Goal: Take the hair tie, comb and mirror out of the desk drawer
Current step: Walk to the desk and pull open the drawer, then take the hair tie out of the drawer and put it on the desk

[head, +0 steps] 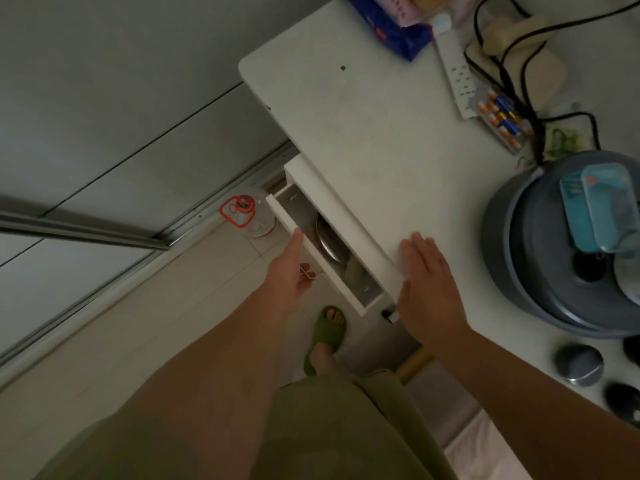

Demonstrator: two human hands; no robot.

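The white desk drawer (pixel 313 252) stands partly open under the desk's front edge. Inside it I see the round silvery mirror (pixel 329 244) and a pale object (pixel 355 271) beside it; the comb and hair tie cannot be told apart in the dim gap. My left hand (pixel 289 271) grips the drawer's metal handle (pixel 310 271) from below, thumb lying along the drawer front. My right hand (pixel 427 282) rests flat, fingers apart, on the white desk (pixel 363 133) at its front edge, just right of the drawer.
On the desk stand a grey round appliance (pixel 554 258) with a teal case on top, a power strip (pixel 453 74) with black cables, a battery pack (pixel 500 119) and a blue packet (pixel 391 26). A clear jug with a red handle (pixel 249 216) sits on the floor.
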